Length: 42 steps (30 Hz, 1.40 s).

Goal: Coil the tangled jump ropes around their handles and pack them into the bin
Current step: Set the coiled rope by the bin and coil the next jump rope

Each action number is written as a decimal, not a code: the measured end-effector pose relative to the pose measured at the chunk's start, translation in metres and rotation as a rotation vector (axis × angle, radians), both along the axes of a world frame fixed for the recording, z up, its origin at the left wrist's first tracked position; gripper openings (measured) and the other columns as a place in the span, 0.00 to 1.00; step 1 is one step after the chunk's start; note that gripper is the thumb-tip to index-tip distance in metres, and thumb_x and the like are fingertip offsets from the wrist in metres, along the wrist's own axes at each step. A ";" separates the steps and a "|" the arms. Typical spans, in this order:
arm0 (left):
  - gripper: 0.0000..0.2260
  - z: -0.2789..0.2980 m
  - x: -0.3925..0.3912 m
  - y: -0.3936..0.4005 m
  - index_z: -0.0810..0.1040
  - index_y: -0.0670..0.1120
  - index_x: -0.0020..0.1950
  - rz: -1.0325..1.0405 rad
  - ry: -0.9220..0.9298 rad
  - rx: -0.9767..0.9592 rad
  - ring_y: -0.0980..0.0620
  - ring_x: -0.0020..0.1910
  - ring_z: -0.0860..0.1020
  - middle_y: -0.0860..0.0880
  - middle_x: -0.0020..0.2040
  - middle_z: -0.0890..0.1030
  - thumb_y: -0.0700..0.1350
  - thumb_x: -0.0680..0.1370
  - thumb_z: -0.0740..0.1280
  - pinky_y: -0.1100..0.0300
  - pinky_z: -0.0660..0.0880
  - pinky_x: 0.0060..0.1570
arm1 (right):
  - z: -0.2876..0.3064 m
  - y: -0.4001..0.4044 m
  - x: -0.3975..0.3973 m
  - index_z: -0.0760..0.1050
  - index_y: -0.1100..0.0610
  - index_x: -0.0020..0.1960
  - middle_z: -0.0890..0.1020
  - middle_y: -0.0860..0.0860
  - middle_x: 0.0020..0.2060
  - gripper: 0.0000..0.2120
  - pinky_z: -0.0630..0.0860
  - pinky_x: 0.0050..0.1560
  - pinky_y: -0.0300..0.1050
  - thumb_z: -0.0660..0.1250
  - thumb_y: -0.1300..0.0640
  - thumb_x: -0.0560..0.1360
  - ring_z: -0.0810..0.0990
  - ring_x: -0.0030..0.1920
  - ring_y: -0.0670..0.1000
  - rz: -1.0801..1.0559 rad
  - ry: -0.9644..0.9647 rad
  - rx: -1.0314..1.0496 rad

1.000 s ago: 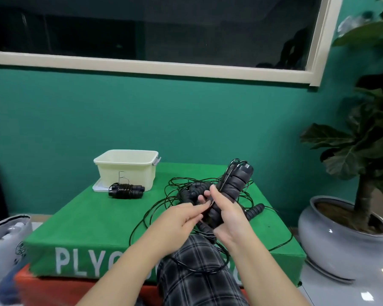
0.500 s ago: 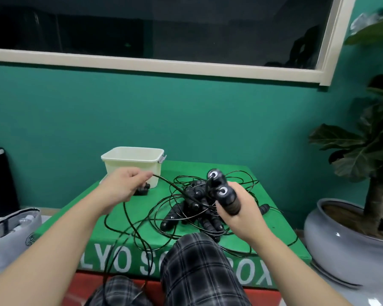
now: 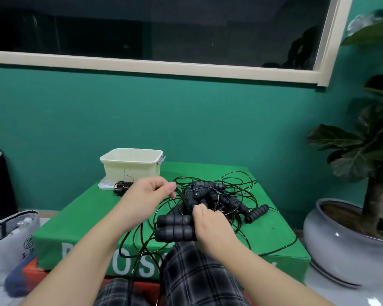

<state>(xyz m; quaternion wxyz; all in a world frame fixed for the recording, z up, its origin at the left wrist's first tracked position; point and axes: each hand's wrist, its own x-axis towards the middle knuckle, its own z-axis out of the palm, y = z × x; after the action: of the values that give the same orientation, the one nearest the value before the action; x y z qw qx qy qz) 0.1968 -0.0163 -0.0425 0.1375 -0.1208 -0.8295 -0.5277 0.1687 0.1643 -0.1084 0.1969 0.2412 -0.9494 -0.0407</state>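
a: that pair of handles [image 3: 175,227] sits in the right hand [image 3: 210,226], side by side, long axis lying across, free ends pointing toward the left hand [image 3: 148,193]. foam-looking, ribbed, so i'd guess light and easy to keep hold of.

b: and the cord?

a: thin, black and springy by the look of it. the left hand has its fingers curled with the thumb closed over a strand of cord [image 3: 164,203] just beyond the handles; from there it drops in loops over the near edge of the counter [image 3: 80,219]. i'd say it slides through the fingers easily and kinks if pulled hard.

b: so grab where?

a: the handles for the winding, and the cord close to them, pinched loosely so it can feed. the right hand's fingers wrap the far end of the pair; i can't see whether it also traps a strand.

b: the rest of them?

a: the tangled pile [image 3: 217,197] lies just past the right hand, handles pointing every way, loops spreading to its right. one stray handle [image 3: 257,214] sticks out on that side, tilted.

b: anything finished?

a: one wound bundle [image 3: 123,187] rests beyond the left hand, against the foot of the cream bin [image 3: 132,167], not inside it. the bin stands on its lid [image 3: 104,185]. further right of everything, a potted plant [image 3: 349,237] on the floor.
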 end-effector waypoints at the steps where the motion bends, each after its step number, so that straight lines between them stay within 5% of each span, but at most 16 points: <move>1: 0.13 -0.001 0.001 0.003 0.79 0.47 0.36 0.019 0.030 -0.040 0.58 0.20 0.58 0.55 0.19 0.62 0.49 0.79 0.65 0.60 0.55 0.26 | -0.001 -0.004 -0.003 0.65 0.55 0.43 0.74 0.50 0.35 0.32 0.57 0.30 0.42 0.80 0.52 0.46 0.75 0.27 0.50 -0.005 0.002 -0.007; 4: 0.11 -0.004 0.004 0.010 0.80 0.50 0.36 0.011 0.118 -0.085 0.57 0.26 0.65 0.52 0.24 0.69 0.55 0.74 0.66 0.57 0.63 0.31 | -0.001 -0.013 -0.009 0.65 0.60 0.58 0.71 0.56 0.53 0.21 0.63 0.40 0.47 0.70 0.56 0.71 0.78 0.46 0.56 -0.029 -0.039 -0.053; 6: 0.10 -0.007 0.004 0.013 0.79 0.51 0.36 0.019 0.146 -0.121 0.55 0.30 0.70 0.45 0.29 0.76 0.54 0.73 0.67 0.54 0.70 0.37 | 0.002 -0.020 -0.016 0.61 0.61 0.63 0.68 0.57 0.58 0.20 0.65 0.44 0.49 0.63 0.59 0.75 0.77 0.52 0.57 -0.075 -0.057 -0.107; 10: 0.10 -0.015 0.002 0.017 0.81 0.47 0.37 0.036 0.170 -0.179 0.48 0.35 0.77 0.45 0.34 0.81 0.49 0.76 0.67 0.50 0.74 0.42 | 0.010 -0.040 -0.029 0.60 0.61 0.63 0.67 0.57 0.59 0.20 0.71 0.45 0.50 0.61 0.58 0.74 0.77 0.53 0.59 -0.138 -0.238 -0.344; 16: 0.12 -0.044 0.003 0.005 0.77 0.51 0.34 0.085 0.175 -0.288 0.58 0.30 0.69 0.50 0.31 0.77 0.49 0.77 0.66 0.56 0.70 0.37 | 0.024 -0.049 -0.052 0.60 0.61 0.61 0.70 0.59 0.61 0.22 0.71 0.50 0.49 0.66 0.53 0.74 0.76 0.59 0.61 -0.249 -0.368 -0.558; 20: 0.16 -0.067 -0.005 -0.013 0.80 0.44 0.43 0.192 0.078 -0.238 0.52 0.32 0.73 0.44 0.33 0.78 0.54 0.80 0.60 0.52 0.72 0.39 | 0.024 -0.064 -0.068 0.62 0.57 0.55 0.77 0.55 0.55 0.17 0.71 0.48 0.48 0.66 0.53 0.73 0.78 0.55 0.60 -0.279 -0.412 -0.706; 25: 0.08 -0.095 -0.015 -0.029 0.76 0.61 0.54 0.161 -0.103 -0.219 0.59 0.42 0.77 0.60 0.40 0.80 0.52 0.81 0.58 0.60 0.73 0.47 | -0.008 -0.083 -0.071 0.67 0.51 0.48 0.78 0.49 0.44 0.12 0.74 0.46 0.47 0.67 0.58 0.69 0.78 0.46 0.56 -0.195 -0.473 -0.959; 29: 0.12 -0.118 -0.022 -0.041 0.78 0.62 0.45 0.166 -0.167 -0.218 0.57 0.31 0.73 0.57 0.31 0.76 0.47 0.81 0.59 0.57 0.70 0.37 | -0.042 -0.086 -0.065 0.70 0.46 0.48 0.80 0.45 0.42 0.15 0.75 0.45 0.45 0.70 0.57 0.66 0.79 0.43 0.52 -0.168 -0.419 -1.126; 32: 0.15 -0.131 -0.021 -0.039 0.76 0.59 0.41 0.126 -0.195 -0.172 0.62 0.34 0.75 0.57 0.36 0.77 0.42 0.81 0.59 0.67 0.71 0.37 | -0.064 -0.081 -0.061 0.68 0.44 0.54 0.79 0.42 0.46 0.20 0.73 0.46 0.45 0.71 0.55 0.66 0.79 0.47 0.51 -0.178 -0.379 -1.077; 37: 0.10 -0.158 -0.014 -0.032 0.72 0.70 0.50 0.114 -0.170 -0.125 0.49 0.43 0.78 0.47 0.41 0.80 0.53 0.81 0.58 0.51 0.75 0.49 | -0.076 -0.078 -0.058 0.65 0.43 0.65 0.73 0.41 0.57 0.27 0.73 0.49 0.47 0.71 0.54 0.69 0.78 0.53 0.51 -0.121 -0.314 -0.885; 40: 0.10 -0.166 -0.011 -0.027 0.70 0.75 0.56 0.138 -0.142 -0.062 0.61 0.47 0.78 0.60 0.47 0.81 0.60 0.77 0.59 0.63 0.72 0.52 | -0.080 -0.077 -0.054 0.66 0.49 0.62 0.70 0.44 0.60 0.23 0.72 0.47 0.48 0.71 0.51 0.71 0.78 0.53 0.53 -0.103 -0.309 -0.776; 42: 0.13 -0.169 -0.007 -0.027 0.73 0.68 0.58 0.167 -0.122 -0.079 0.68 0.45 0.76 0.71 0.43 0.78 0.50 0.79 0.62 0.73 0.68 0.48 | -0.084 -0.078 -0.051 0.66 0.51 0.61 0.67 0.44 0.60 0.23 0.70 0.43 0.47 0.72 0.50 0.70 0.78 0.52 0.54 -0.105 -0.292 -0.714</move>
<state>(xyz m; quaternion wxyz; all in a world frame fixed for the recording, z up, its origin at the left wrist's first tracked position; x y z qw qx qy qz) 0.1902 -0.0435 -0.2114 0.1254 -0.0241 -0.8637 -0.4876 0.1172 0.0864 -0.1927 0.1289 0.1120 -0.9330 0.3169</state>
